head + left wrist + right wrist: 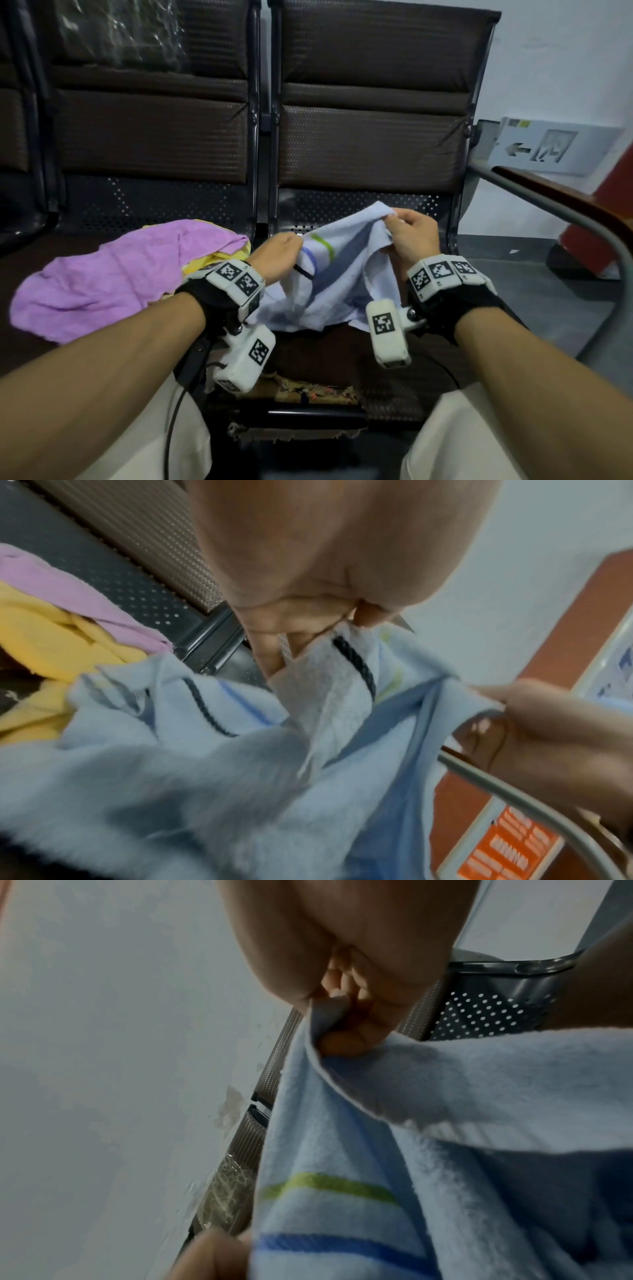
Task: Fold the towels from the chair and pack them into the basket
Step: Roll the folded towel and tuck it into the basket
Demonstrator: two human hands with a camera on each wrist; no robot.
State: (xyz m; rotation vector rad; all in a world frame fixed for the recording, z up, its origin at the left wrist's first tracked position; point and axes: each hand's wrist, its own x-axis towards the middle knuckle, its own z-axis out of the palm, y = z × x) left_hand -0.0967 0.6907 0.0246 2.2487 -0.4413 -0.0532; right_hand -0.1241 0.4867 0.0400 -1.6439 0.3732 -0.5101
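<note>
Towels (102, 274), perhaps two, beside hands

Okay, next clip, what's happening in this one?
A person stands at a row of brown chairs with a light blue striped towel held up over the seat. The left hand pinches one edge and the right hand pinches a corner, each grip tight, spreading it out; it is not yet folded. A purple towel lies crumpled on the seat to the left, over a yellow towel. No basket is in view.
</note>
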